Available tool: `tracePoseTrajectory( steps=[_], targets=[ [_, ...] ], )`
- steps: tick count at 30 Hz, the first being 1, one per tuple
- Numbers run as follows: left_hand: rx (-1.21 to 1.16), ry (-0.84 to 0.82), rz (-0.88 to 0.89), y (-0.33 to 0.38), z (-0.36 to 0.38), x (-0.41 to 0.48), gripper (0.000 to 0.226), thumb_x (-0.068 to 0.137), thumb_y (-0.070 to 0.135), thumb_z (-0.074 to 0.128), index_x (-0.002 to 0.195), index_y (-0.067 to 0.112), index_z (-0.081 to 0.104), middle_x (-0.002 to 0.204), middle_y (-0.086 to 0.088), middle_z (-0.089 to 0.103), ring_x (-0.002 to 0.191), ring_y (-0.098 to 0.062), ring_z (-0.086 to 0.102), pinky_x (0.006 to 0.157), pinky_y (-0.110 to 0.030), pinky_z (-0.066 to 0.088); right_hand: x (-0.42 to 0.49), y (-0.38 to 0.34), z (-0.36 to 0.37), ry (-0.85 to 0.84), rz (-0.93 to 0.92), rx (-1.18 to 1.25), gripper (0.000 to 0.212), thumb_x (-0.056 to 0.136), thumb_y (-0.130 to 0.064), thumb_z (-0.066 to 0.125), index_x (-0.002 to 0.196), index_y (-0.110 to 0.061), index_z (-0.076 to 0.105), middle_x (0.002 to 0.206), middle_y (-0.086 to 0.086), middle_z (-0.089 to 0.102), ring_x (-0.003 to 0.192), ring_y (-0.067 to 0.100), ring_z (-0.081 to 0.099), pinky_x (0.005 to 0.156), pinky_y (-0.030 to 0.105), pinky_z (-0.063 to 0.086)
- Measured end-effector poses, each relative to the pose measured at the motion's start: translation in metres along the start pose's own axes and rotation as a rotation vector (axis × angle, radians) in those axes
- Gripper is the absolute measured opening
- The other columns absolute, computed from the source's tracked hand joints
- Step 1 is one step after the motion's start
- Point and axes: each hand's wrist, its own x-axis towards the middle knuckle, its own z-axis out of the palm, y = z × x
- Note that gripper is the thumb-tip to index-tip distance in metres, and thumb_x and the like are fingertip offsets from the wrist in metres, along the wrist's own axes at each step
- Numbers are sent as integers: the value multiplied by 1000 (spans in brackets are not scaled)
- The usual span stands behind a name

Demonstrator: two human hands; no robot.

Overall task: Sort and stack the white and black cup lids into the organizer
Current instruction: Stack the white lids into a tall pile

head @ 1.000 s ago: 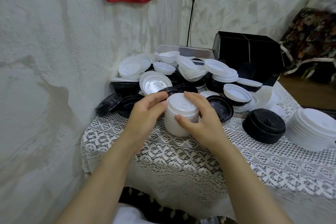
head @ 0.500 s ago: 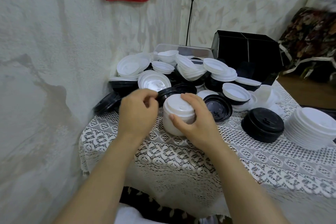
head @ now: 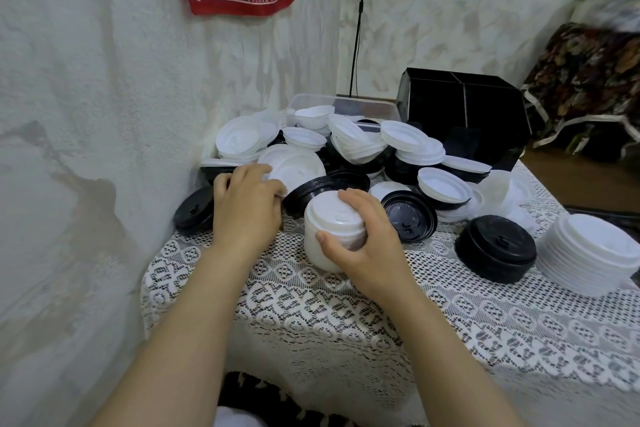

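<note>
A short stack of white lids (head: 330,236) stands on the lace tablecloth (head: 346,305). My right hand (head: 367,243) grips it, thumb on the near side and fingers over the top. My left hand (head: 244,208) lies at the left edge of a jumbled pile of white and black lids (head: 349,149), its bent fingers against a large white lid (head: 294,166) and a black lid (head: 322,185). Its fingertips are hidden. The black divided organizer (head: 464,114) stands behind the pile at the back right.
A stack of black lids (head: 495,246) and a taller stack of white lids (head: 595,253) sit to the right. A clear plastic tub (head: 346,102) lies behind the pile. The wall (head: 104,114) runs close along the left, and the table edge is near me.
My left hand left the white stack and moved left and back to the pile's edge. My right hand kept its hold on the stack.
</note>
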Motion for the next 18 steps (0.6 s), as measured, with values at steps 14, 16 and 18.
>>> tracePoseTrajectory(
  steps=[14,16,18],
  targets=[
    [-1601,80,-436,30,-45,-13,8,87,12,60,93,13,65,82,4,73,81,-9,68,74,-20,54,-2,-4,-4,-47,14,-21,65,83,-41,70,139,-31,39,140,-19,34,128,1,34,112,31,34],
    [-1737,-18,-454,30,-48,-17,18,79,17,61,96,10,64,87,1,74,84,-11,69,76,-25,57,-3,-5,-6,-49,13,-27,75,81,-48,70,145,-33,32,147,-18,30,133,2,30,114,34,31],
    [-1823,-79,-481,31,-49,-19,26,76,18,61,99,6,64,91,-3,73,85,-13,69,80,-29,58,-5,-9,-9,-15,-4,34,88,76,-57,70,148,-37,23,150,-23,24,137,-2,24,115,26,26]
  ],
)
